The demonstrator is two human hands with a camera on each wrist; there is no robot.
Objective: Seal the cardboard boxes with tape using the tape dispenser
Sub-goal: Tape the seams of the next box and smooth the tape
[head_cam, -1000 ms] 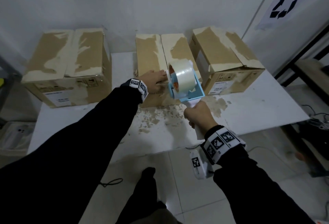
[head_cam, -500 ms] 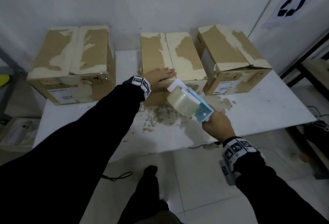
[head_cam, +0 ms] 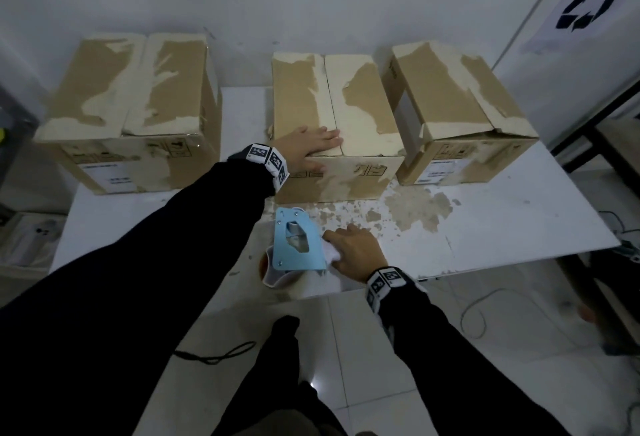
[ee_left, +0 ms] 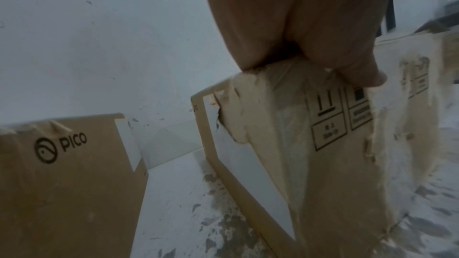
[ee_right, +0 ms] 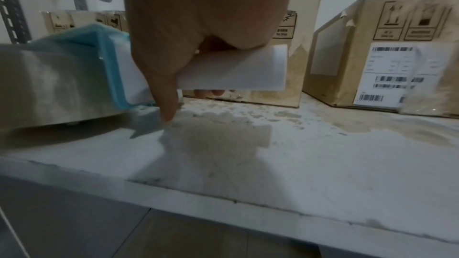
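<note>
Three worn cardboard boxes stand in a row on the white table [head_cam: 502,221]: a left box [head_cam: 128,113], a middle box [head_cam: 349,103] and a right box [head_cam: 457,103]. My left hand [head_cam: 311,145] lies flat on the front left of the middle box's top, thumb hanging over its front face [ee_left: 335,144]. The blue tape dispenser [head_cam: 296,245] lies on its side near the table's front edge, with the tape roll [ee_right: 49,85] underneath. My right hand [head_cam: 349,248] grips its white handle [ee_right: 236,68], fingers curled round it.
Brown paper residue [head_cam: 415,207] stains the table in front of the boxes. A dark shelf frame [head_cam: 606,117] stands at the right. Cables [head_cam: 474,314] lie on the tiled floor. A pale box [head_cam: 27,238] sits on the floor at the left.
My right hand brought the dispenser down from the middle box's front edge and laid it on its side on the table. The left hand stayed on the middle box.
</note>
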